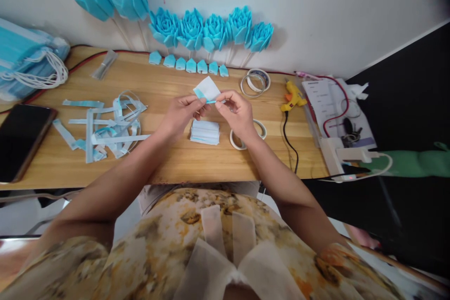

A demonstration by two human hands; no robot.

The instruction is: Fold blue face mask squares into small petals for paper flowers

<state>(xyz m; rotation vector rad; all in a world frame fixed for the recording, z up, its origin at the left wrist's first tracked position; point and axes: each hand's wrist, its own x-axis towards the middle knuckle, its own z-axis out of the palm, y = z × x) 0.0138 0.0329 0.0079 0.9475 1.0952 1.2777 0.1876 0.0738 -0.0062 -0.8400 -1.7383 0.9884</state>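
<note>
Between both hands is a small square of white and light-blue mask fabric (pixel 207 89), its lower edge folded and one corner pointing toward the wall. My left hand (pixel 184 111) pinches the left side of that fold with thumb and fingers. On the right side, my right hand (pixel 235 110) grips the same edge. Below them on the table lies a stack of cut fabric pieces (pixel 205 132). A roll of tape (pixel 260 129) lies partly hidden under my right wrist. Beyond the hands stands a row of small folded blue petals (pixel 191 65).
Blue fabric flowers (pixel 191 30) on sticks lean against the wall. Fabric strips (pixel 112 124) and a phone (pixel 24 140) lie left, near packed masks (pixel 28 61). To the right are tape rolls (pixel 258 79), a yellow glue gun (pixel 293 97) with its cord, and a power strip (pixel 332 157).
</note>
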